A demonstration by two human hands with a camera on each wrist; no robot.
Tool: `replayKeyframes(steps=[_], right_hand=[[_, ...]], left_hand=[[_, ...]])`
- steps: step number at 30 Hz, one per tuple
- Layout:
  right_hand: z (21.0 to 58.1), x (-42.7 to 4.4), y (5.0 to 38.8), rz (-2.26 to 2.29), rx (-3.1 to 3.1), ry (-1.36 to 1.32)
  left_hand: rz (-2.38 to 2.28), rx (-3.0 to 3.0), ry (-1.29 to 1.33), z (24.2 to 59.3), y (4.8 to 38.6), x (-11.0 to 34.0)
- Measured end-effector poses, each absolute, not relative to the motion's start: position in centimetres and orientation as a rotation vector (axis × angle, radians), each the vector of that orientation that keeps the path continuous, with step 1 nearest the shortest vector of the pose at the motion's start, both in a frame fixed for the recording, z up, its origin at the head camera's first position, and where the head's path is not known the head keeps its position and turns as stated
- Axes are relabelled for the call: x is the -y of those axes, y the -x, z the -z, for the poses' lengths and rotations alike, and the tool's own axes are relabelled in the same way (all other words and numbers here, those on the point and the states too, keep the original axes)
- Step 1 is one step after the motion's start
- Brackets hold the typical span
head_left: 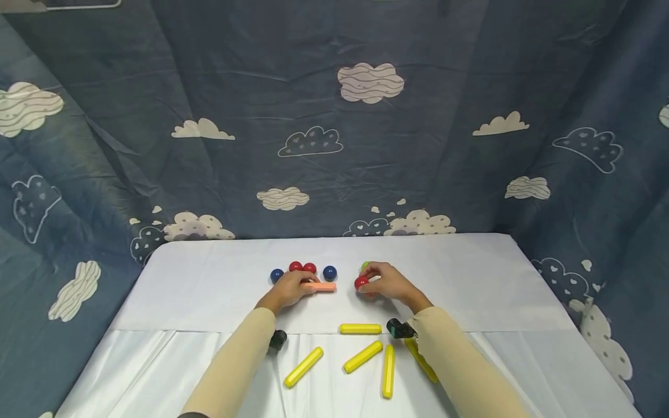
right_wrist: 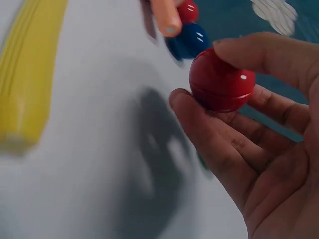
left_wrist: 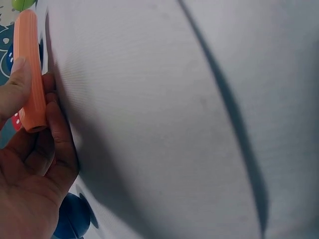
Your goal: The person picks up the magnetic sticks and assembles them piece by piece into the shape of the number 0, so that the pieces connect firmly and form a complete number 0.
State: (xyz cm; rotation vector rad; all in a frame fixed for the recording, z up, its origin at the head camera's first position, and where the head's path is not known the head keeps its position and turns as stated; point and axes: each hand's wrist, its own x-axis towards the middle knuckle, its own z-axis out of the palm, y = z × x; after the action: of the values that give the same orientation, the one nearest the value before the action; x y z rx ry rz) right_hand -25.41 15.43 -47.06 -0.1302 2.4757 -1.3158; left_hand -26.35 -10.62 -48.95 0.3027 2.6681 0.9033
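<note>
My left hand (head_left: 290,288) pinches an orange ridged stick (head_left: 326,287) between thumb and fingers, low over the white cloth. In the left wrist view the thumb lies along one side of the stick (left_wrist: 30,74). My right hand (head_left: 391,282) holds a red ball (head_left: 360,283) between thumb and fingertips; the right wrist view shows this ball (right_wrist: 219,82) above its shadow. Beyond the left hand are two red balls (head_left: 309,268), with one blue ball (head_left: 276,276) to their left and another blue ball (head_left: 330,273) to their right. A green ball (head_left: 365,265) is partly hidden behind the right hand.
Several yellow sticks lie scattered on the near cloth, among them one crosswise stick (head_left: 360,328) and one slanting stick (head_left: 304,367). The right forearm partly covers another yellow stick (head_left: 421,361). A dark cloud-patterned curtain (head_left: 313,186) rises behind the white-covered table (head_left: 209,290).
</note>
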Motion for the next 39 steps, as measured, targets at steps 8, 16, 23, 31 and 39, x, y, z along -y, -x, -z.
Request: replayKeyframes(steps=[8,16,23,31,39], right_hand=[[46.9,-12.5,26.4,1.110,-2.495,0.273],[47.2,-11.5,27.2,1.041,-2.513,0.321],[47.5,-11.2,27.3,1.084,-2.488,0.290],[47.6,-11.5,27.3,1.099,-2.516,0.295],[48.1,-11.6,27.3,1.105,-2.549,0.309]], left_hand=[[-0.945,-2.651,-0.319,48.8,26.3,10.8],[-0.908,-2.695,-0.410,49.0,26.5,11.1],[-0.910,-2.684,-0.385,49.0,26.5,11.0],[-0.906,-2.671,-0.391,48.7,26.5,10.7],[-0.902,-2.616,-0.363,48.5,26.7,10.7]])
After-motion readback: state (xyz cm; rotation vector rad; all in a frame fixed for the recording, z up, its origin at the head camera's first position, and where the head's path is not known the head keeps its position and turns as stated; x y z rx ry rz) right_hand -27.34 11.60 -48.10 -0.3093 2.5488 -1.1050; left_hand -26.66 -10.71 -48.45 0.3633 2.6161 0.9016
